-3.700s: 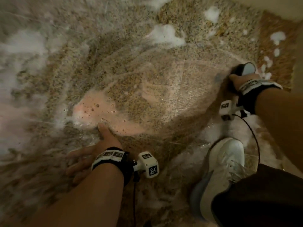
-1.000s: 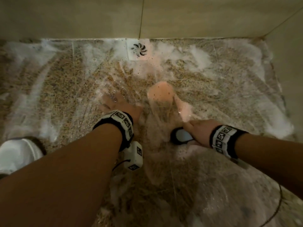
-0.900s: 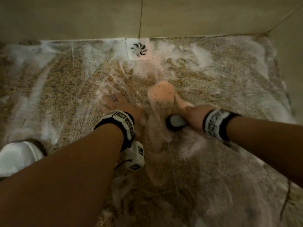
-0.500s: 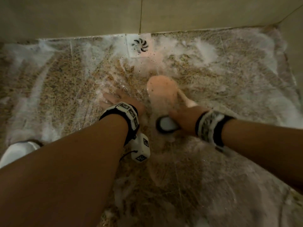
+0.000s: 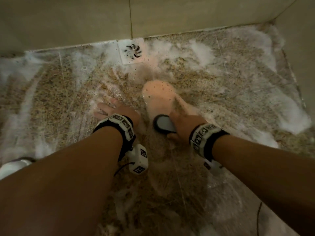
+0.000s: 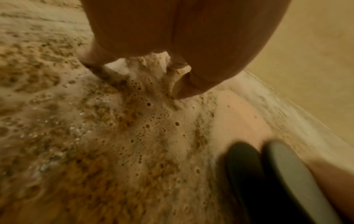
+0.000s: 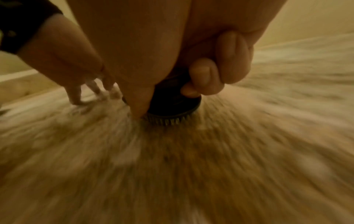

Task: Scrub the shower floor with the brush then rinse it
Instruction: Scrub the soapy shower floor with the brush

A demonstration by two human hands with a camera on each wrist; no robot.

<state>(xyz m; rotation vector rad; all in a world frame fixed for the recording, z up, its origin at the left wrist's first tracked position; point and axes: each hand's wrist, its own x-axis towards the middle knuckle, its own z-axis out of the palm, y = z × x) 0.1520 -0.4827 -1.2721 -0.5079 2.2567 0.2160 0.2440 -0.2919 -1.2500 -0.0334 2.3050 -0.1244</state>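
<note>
My right hand [image 5: 183,122] grips a black hand shower head [image 5: 163,124] with a grey face, held low over the speckled shower floor [image 5: 230,86]. Its spray strikes the floor in a pinkish wet patch [image 5: 158,94] just ahead. In the right wrist view, curled fingers [image 7: 203,78] wrap the shower head [image 7: 172,106], whose nozzles point down. My left hand [image 5: 107,109] lies to the left with straight fingers spread on the wet floor. The left wrist view has its fingers [image 6: 184,89] touching bubbly foam, with the shower head [image 6: 287,174] at lower right. No brush is in view.
A white square drain [image 5: 133,51] sits against the beige back wall [image 5: 187,12]. A side wall [image 5: 300,57] closes the right. White foam [image 5: 201,51] lies along the edges and corner. A white shoe [image 5: 13,166] stands at the left edge. A thin cable [image 5: 258,217] trails at lower right.
Over the last second my right hand has carried the shower head leftward and a little forward, closer to my left hand. The left hand stays on the floor. Earlier the view faced another foamy patch.
</note>
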